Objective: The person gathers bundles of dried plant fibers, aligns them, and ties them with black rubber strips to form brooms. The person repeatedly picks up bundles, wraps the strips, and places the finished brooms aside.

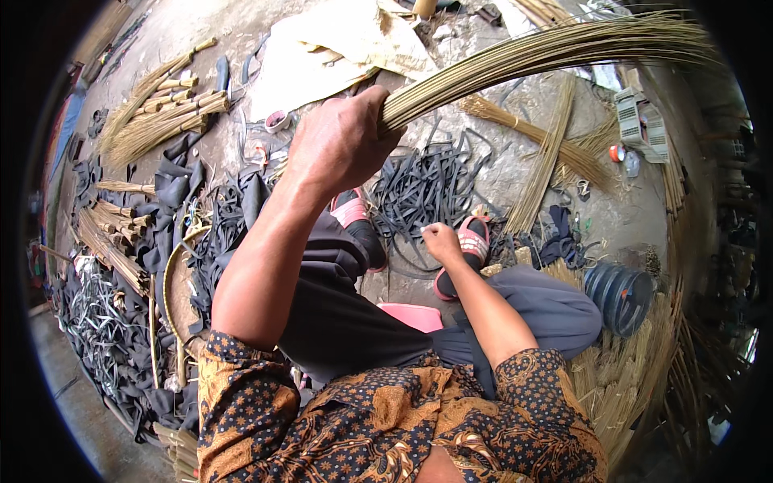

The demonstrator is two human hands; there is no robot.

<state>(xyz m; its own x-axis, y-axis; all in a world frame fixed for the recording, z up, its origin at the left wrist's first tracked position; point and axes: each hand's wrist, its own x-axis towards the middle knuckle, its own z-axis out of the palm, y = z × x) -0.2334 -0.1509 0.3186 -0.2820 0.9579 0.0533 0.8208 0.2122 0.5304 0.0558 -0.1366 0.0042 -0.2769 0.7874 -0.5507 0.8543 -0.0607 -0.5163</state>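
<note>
My left hand (342,143) is raised and closed around the butt end of a bundle of thin broom sticks (515,66). The sticks arc away to the upper right, their thin tips spreading apart. Lower down, my right hand (441,243) is closed beside my pink-strapped sandal (473,240); a small pale bit shows at its fingertips, too small to name. Between my feet lies a tangled heap of black rubber strips (425,189). A pink plastic seat (412,316) shows below my legs.
Tied stick bundles (165,109) lie at the far left, and loose ones (547,157) at right. Black rubber scraps (105,338) pile up on my left. A pale sack (322,56) lies ahead. A blue plastic jug (618,298) and a grey crate (642,125) are on the right.
</note>
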